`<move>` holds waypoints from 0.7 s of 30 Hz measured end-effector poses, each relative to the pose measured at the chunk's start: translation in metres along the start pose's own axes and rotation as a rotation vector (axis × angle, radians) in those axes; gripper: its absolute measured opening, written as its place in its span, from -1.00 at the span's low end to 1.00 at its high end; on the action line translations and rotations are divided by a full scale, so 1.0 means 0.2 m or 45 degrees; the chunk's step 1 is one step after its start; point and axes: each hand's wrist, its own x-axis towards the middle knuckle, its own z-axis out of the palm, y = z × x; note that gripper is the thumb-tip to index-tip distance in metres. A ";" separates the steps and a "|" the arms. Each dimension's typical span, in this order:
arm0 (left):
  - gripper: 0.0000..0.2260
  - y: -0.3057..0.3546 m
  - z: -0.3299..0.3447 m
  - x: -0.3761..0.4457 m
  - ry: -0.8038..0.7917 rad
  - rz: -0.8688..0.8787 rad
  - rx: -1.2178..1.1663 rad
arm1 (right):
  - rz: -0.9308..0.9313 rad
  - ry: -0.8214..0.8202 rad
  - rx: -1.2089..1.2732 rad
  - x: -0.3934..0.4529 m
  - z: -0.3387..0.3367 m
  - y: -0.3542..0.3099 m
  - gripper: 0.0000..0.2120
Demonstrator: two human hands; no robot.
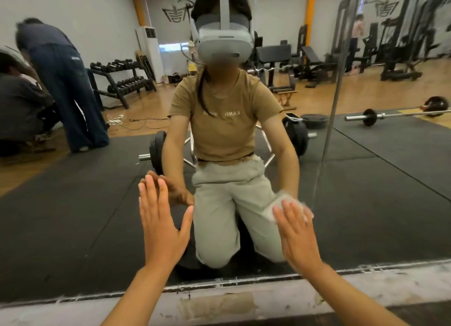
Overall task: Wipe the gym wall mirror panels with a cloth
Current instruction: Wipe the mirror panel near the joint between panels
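The wall mirror panel (73,216) fills the view and reflects me kneeling before it. My left hand (161,220) lies flat on the glass, fingers straight and spread, holding nothing. My right hand (296,233) presses a white cloth (274,207) flat against the glass low on the panel, fingers straight over it. The cloth shows above and to the left of my fingertips. A vertical seam (328,135) between two panels runs just right of the cloth.
A pale scuffed base strip (244,301) runs below the mirror's bottom edge. The reflection shows black floor mats, a loaded barbell behind me, a dumbbell rack, weight benches and two other people at the left.
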 end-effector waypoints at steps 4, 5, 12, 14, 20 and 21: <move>-0.25 0.01 0.00 -0.01 0.018 0.001 0.004 | 0.211 0.315 0.096 0.41 -0.17 -0.06 -0.48; -0.25 0.01 0.00 -0.01 0.024 0.002 0.007 | 0.277 0.371 0.142 0.45 -0.18 -0.09 -0.49; -0.24 -0.02 -0.01 0.00 0.014 0.031 0.057 | 0.085 0.382 0.025 0.41 0.12 -0.40 -0.32; -0.26 -0.03 -0.04 -0.01 -0.027 0.032 0.063 | -0.390 0.111 -0.179 0.25 0.25 -0.41 -0.24; -0.35 -0.11 -0.14 0.00 -0.115 0.203 0.212 | -1.036 -0.489 -0.723 0.06 0.27 -0.31 -0.33; -0.37 -0.12 -0.16 0.01 -0.122 0.235 0.233 | -1.086 -0.482 -0.741 0.12 0.23 -0.31 -0.31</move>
